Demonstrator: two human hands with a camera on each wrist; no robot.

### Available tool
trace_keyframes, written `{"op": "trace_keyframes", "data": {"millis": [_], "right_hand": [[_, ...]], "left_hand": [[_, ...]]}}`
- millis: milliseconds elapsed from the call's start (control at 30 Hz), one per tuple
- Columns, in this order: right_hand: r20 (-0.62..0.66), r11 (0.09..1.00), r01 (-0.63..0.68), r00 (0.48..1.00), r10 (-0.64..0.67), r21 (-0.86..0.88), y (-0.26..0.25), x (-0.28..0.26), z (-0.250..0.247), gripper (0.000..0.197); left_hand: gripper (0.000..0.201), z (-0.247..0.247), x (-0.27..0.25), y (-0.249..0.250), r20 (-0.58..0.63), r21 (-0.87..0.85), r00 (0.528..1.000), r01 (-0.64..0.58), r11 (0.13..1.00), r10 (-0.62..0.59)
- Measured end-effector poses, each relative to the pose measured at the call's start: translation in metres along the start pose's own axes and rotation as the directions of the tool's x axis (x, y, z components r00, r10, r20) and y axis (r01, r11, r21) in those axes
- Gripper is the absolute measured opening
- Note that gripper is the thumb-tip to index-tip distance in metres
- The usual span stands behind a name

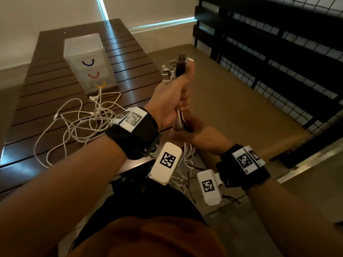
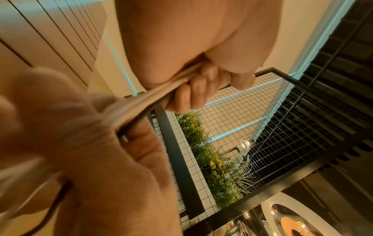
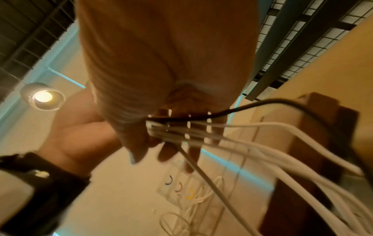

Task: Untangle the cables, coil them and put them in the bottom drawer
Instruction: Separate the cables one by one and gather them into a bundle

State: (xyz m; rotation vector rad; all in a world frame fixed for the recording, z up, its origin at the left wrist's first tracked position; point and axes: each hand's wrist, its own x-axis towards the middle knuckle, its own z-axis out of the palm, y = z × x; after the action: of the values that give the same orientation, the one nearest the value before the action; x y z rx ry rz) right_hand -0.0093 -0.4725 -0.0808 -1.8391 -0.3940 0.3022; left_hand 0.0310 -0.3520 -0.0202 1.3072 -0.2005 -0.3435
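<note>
At centre of the head view, off the table's near right edge, left hand (image 1: pixel 174 101) is fisted around a bundle of cables (image 1: pixel 181 123), thumb up, USB plugs (image 1: pixel 176 68) sticking out the top at 12 o'clock: one black, the rest white/silver. Right hand (image 1: pixel 196 135) sits directly below at 6 o'clock, touching the left fist's underside, fingers curled around the same bundle; right wrist view shows the white strands plus one black lead fanning out past its fingertips (image 3: pixel 165 153). Bundle's long axis runs roughly vertical, plug end up, loose tails (image 1: pixel 185 164) hanging down past the right wrist toward the lap. So: left hand anchors the plug end, right hand is the lower one and the one free to slide down the length. My read is the step in hand is combing the strands straight before coiling; next move turns on pulling along that vertical axis, away from the left fist. Rest of the cables are not in hand: a loose white tangle (image 1: pixel 79 123) lies on the slatted brown table (image 1: pixel 46 86) at 9 o'clock from the hands, well apart. Clear three-drawer box (image 1: pixel 87 62) stands at 11 o'clock beyond the tangle; blue, red, yellow handles top to bottom. Bottom drawer (image 1: pixel 100 88) with the yellow handle (image 1: pixel 99 85) looks closed, a white strand running up to it. Risk: tails snag on each other or the wrist rigs during the pull.
</note>
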Motion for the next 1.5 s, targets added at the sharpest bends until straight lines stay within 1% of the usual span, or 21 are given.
{"op": "trace_keyframes", "data": {"millis": [100, 167, 233, 300, 400, 467, 533, 667, 733, 767, 833, 900, 967, 1067, 1100, 1167, 1200, 1233, 1333, 1400, 1500], "right_hand": [[-0.071, 0.999, -0.039, 0.997, 0.041, 0.036, 0.032, 0.005, 0.003, 0.040], [-0.155, 0.993, -0.111, 0.981, 0.114, 0.028, 0.061, 0.001, 0.004, 0.043], [-0.209, 0.963, -0.245, 0.942, 0.264, 0.111, 0.098, -0.006, 0.006, 0.042], [-0.188, 0.926, -0.345, 0.910, 0.371, 0.155, 0.128, -0.014, 0.011, 0.044], [-0.194, 0.884, -0.465, 0.865, 0.463, 0.036, 0.170, -0.024, 0.017, 0.043], [-0.231, 0.826, -0.561, 0.812, 0.535, -0.058, 0.190, -0.028, 0.018, 0.037], [-0.207, 0.763, -0.623, 0.780, 0.591, -0.172, 0.203, -0.029, 0.019, 0.038], [-0.129, 0.652, -0.693, 0.709, 0.693, -0.306, 0.236, -0.047, 0.022, 0.028], [-0.133, 0.589, -0.735, 0.656, 0.743, -0.336, 0.250, -0.067, 0.020, 0.015], [-0.123, 0.558, -0.752, 0.628, 0.769, -0.351, 0.254, -0.075, 0.019, 0.016], [-0.080, 0.476, -0.764, 0.560, 0.825, -0.435, 0.256, -0.081, 0.014, 0.045], [-0.011, 0.436, -0.709, 0.530, 0.848, -0.554, 0.245, -0.074, 0.006, 0.068], [0.035, 0.473, -0.641, 0.571, 0.820, -0.604, 0.240, -0.061, -0.007, 0.065], [-0.044, 0.570, -0.568, 0.731, 0.681, -0.594, 0.237, -0.037, -0.036, 0.060], [-0.102, 0.629, -0.550, 0.791, 0.603, -0.549, 0.219, -0.032, -0.044, 0.052], [-0.240, 0.813, -0.466, 0.883, 0.403, -0.348, 0.160, -0.020, -0.053, 0.023], [-0.301, 0.891, -0.379, 0.905, 0.301, -0.248, 0.130, -0.015, -0.057, 0.011], [-0.356, 0.941, -0.293, 0.909, 0.219, -0.171, 0.102, -0.009, -0.057, 0.013], [-0.446, 0.999, -0.053, 0.894, 0.050, 0.005, 0.032, 0.006, -0.052, 0.039], [-0.381, 0.999, 0.014, 0.925, 0.002, 0.040, -0.003, 0.012, -0.049, 0.044], [-0.168, 0.995, -0.010, 0.986, -0.006, -0.095, -0.031, 0.020, -0.040, 0.045]], "left_hand": [[0.050, 0.000, 0.001, 0.001, 0.003, -0.025, 1.000, -0.002, 1.000, 0.002], [0.051, -0.001, 0.003, 0.006, 0.007, -0.036, 1.000, 0.001, 0.999, -0.001], [0.048, 0.000, 0.003, 0.008, 0.034, -0.018, 0.999, 0.007, 1.000, -0.006], [0.041, 0.004, 0.002, 0.006, 0.079, 0.040, 0.997, 0.010, 0.999, -0.013], [0.039, 0.010, 0.001, -0.002, 0.127, 0.108, 0.991, 0.038, 0.993, -0.051], [0.039, 0.013, 0.000, -0.007, 0.144, 0.119, 0.986, 0.071, 0.990, -0.088], [0.038, 0.012, -0.001, -0.012, 0.154, 0.109, 0.983, 0.085, 0.990, -0.101], [0.045, 0.009, 0.002, -0.003, 0.141, -0.024, 0.989, 0.039, 0.999, -0.036], [0.054, 0.006, 0.004, 0.005, 0.156, -0.043, 0.988, 0.007, 0.999, 0.000], [0.055, 0.005, 0.005, 0.006, 0.169, -0.037, 0.986, 0.000, 0.999, 0.006], [0.055, 0.005, 0.005, 0.004, 0.186, -0.006, 0.982, -0.002, 1.000, 0.004], [0.051, 0.007, 0.005, -0.003, 0.193, 0.048, 0.981, 0.005, 0.999, -0.014], [0.042, 0.010, 0.006, -0.013, 0.186, 0.128, 0.981, 0.030, 0.991, -0.054], [0.034, 0.015, 0.003, -0.030, 0.165, 0.307, 0.977, 0.081, 0.948, -0.137], [0.038, 0.016, 0.001, -0.036, 0.144, 0.353, 0.975, 0.110, 0.929, -0.170], [0.042, 0.018, -0.001, -0.045, 0.116, 0.372, 0.968, 0.164, 0.914, -0.221], [0.042, 0.018, -0.002, -0.048, 0.116, 0.349, 0.965, 0.182, 0.919, -0.235], [0.041, 0.019, -0.003, -0.051, 0.118, 0.320, 0.963, 0.192, 0.928, -0.241], [0.040, 0.019, -0.004, -0.055, 0.107, 0.285, 0.968, 0.189, 0.940, -0.227], [0.037, 0.018, -0.005, -0.054, 0.113, 0.305, 0.969, 0.178, 0.936, -0.221], [0.042, 0.011, -0.005, -0.055, 0.142, 0.325, 0.974, 0.121, 0.938, -0.175]]}}
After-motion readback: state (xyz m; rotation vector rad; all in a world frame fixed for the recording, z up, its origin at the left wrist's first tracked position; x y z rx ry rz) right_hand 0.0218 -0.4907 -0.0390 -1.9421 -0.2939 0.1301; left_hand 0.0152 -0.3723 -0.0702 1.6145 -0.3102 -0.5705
